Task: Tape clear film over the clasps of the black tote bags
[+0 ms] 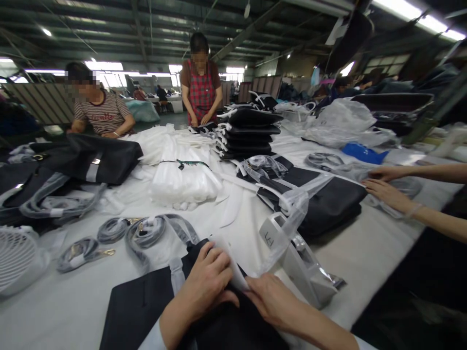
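A black handbag (136,301) lies in front of me at the bottom of the head view, with a strap in clear wrap (177,274) across it. My left hand (209,277) is closed over the bag's upper edge, fingers curled and thumb lying across the black material. A thin white packing sheet (231,260) stands along that edge between my hands. My right hand (272,297) pinches the sheet's lower end against the bag. Just beyond are coiled straps in clear wrap (148,231). To the right stands a white tape dispenser (304,272).
Black bags (324,199) lie right of centre, with a stack (250,129) behind. A white bundle (186,180) and more bags (102,158) are leftward. A white fan (18,260) stands far left. A co-worker's hands (386,189) reach in from the right; two people work opposite.
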`<state>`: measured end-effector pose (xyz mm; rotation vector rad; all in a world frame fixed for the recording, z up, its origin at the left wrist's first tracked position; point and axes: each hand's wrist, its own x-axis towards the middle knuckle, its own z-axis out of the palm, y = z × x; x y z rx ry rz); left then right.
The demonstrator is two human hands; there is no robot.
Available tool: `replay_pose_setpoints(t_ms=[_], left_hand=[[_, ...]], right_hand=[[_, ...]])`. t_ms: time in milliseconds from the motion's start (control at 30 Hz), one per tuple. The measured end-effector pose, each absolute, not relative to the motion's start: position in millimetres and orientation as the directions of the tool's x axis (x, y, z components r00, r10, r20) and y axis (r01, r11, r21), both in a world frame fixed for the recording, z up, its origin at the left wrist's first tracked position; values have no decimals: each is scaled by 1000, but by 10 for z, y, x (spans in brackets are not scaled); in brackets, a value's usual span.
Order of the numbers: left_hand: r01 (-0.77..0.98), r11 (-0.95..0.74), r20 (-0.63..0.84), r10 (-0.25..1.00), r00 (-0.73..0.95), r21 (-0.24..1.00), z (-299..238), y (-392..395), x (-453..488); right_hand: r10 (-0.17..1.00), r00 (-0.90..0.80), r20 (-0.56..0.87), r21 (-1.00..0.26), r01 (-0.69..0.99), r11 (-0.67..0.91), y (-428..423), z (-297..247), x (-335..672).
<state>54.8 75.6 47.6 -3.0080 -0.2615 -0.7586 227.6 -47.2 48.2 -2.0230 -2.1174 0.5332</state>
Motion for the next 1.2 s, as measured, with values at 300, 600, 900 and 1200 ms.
replay_pose_setpoints(t_ms=[300, 600, 900, 1200], left_hand=[[46, -986, 347, 99, 933, 159, 286, 622, 743], [128, -992, 436, 120, 892, 12, 209, 337, 846], [98, -988, 584, 10, 811, -119, -87, 362, 972], [181, -949, 424, 279, 862, 256, 162, 322, 945]], right_hand=[[989, -129, -74, -492, 867, 76, -536, 344, 2267], [982, 47, -184, -601, 785, -150, -1312, 314, 2423], [987, -105, -120, -490, 871, 33, -1104, -224, 2623], [968, -229, -100, -663, 741, 107, -1132, 362, 2559]])
